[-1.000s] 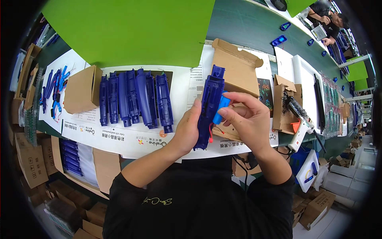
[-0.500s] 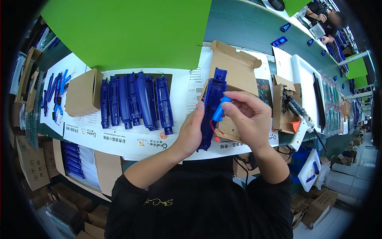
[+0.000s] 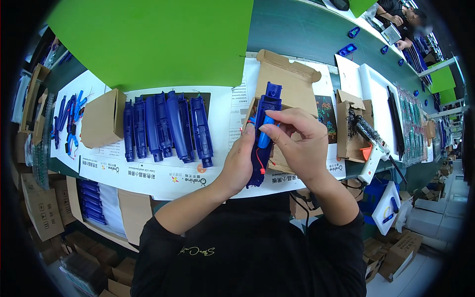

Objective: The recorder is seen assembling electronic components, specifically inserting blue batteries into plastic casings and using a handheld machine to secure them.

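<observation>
My left hand (image 3: 236, 163) is closed around a long dark blue plastic shell half (image 3: 271, 94), held upright over the table with its hollow side showing. In my right hand (image 3: 302, 143), thumb and fingers pinch a bright blue cylindrical battery (image 3: 263, 139), which lies along the shell's hollow. A red wire (image 3: 259, 157) with a small red plug hangs from the battery's lower end, over the shell. To the left, several similar blue shells (image 3: 175, 128) lie side by side on white printed paper. My right fingers hide part of the shell's middle.
An open cardboard box (image 3: 292, 81) lies behind my hands. To the right are a white glue gun (image 3: 372, 166) and a small carton (image 3: 347, 141). A brown box (image 3: 101, 121) and wired batteries (image 3: 76, 114) lie left; a green panel (image 3: 153, 44) stands ahead. One person works far right.
The battery has moved slightly left and down, from above the shell's right edge into line with its hollow. The red wire now hangs in front of the shell.
</observation>
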`<control>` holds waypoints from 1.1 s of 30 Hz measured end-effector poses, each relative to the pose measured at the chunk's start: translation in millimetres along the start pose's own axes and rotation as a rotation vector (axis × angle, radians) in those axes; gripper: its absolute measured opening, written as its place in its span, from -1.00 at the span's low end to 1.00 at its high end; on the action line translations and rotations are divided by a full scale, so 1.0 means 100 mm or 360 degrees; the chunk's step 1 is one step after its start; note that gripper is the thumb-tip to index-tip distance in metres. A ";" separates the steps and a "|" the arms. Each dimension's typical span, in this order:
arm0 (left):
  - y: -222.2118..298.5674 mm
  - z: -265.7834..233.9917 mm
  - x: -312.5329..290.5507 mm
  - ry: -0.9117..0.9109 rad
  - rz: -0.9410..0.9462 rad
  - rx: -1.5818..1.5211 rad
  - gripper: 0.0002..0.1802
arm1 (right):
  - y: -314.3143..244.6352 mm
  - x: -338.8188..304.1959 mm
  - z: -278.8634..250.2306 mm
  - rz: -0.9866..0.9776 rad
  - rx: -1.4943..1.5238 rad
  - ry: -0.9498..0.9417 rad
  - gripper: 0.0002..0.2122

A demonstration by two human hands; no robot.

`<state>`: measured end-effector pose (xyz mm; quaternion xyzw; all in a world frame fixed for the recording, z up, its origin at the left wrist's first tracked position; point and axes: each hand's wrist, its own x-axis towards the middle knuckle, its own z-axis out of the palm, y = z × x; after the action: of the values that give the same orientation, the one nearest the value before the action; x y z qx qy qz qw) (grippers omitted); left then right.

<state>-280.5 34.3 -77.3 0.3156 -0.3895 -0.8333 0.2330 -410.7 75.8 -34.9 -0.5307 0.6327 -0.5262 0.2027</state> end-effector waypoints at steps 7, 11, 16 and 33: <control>0.02 0.07 -0.05 -0.0015 0.0075 0.0146 -0.38 | 0.14 -0.08 0.03 -0.0378 -0.0460 0.0125 -0.67; 0.02 0.05 -0.01 -0.0121 0.0406 0.0334 -0.50 | 0.05 -0.10 0.01 -0.0292 -0.0436 -0.0029 -0.68; 0.15 0.00 -0.01 -0.0178 0.0224 0.0328 -0.63 | 0.10 -0.03 -0.13 -0.0405 -0.0153 -0.0255 -0.73; 0.70 -0.93 -0.08 0.0109 0.0912 0.1916 -0.49 | 0.48 1.52 -0.85 0.0408 0.0370 0.0161 -0.68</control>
<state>-199.5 -48.2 -65.5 0.3008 -0.8476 -0.3651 0.2406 -556.1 -25.6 -0.3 -0.3915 0.6396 -0.5917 0.2959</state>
